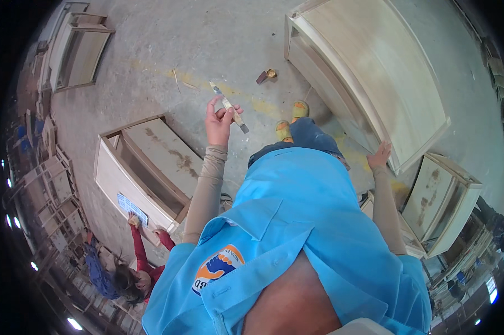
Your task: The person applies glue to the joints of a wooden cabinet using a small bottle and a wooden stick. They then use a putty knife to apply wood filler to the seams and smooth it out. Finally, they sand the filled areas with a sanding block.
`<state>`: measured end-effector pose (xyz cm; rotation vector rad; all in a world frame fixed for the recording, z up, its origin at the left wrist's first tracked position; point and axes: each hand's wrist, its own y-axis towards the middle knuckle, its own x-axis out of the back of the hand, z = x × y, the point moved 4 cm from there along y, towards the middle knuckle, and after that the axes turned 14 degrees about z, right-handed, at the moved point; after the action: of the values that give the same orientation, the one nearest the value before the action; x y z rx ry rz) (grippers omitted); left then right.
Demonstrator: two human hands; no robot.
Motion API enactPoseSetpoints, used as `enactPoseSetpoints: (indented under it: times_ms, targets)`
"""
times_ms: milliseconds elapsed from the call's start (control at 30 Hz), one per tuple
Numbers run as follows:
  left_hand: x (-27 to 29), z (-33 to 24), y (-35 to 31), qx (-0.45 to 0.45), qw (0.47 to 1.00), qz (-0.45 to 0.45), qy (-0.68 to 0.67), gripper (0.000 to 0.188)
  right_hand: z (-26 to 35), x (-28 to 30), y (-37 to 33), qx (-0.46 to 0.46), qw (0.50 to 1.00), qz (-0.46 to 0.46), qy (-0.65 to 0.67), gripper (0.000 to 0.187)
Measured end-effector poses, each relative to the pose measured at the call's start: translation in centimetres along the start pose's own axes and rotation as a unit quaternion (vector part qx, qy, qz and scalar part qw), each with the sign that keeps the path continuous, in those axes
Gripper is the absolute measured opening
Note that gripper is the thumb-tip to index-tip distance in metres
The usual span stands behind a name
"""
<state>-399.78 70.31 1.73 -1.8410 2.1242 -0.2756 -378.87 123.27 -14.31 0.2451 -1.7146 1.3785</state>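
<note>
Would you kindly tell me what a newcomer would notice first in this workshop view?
The bright blue shirt fills the lower middle. Above it, the left hand holds up a putty knife over the concrete floor, while the right hand rests on the edge of a large pale wooden cabinet at upper right. Another unfinished cabinet lies at left, where a co-worker in red sleeves touches it.

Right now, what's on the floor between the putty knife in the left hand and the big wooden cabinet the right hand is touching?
In the head view, a small brown-and-yellow block lies on the concrete floor between the putty knife and the cabinet; nearer the body, the person's yellow shoes.
</note>
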Motion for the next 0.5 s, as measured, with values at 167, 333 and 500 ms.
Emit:
enactPoseSetpoints:
  times_ms: [167,333,500]
  targets:
    - [0.8,-0.7,3.5,0.038,0.998,0.034,0.023,0.041,0.6,-0.2,-1.1,-0.007,0.999,0.010,-0.030,0.107]
    - [3.0,-0.8,8.7,0.079,0.991,0.088,0.056,0.030,0.6,0.2,-0.6,-0.006,1.000,0.014,-0.024,0.105]
    - [4.9,-0.3,16.4,0.106,0.991,0.078,-0.026,0.016,5.5,2.3,-1.5,-0.184,0.975,0.120,0.045,0.088]
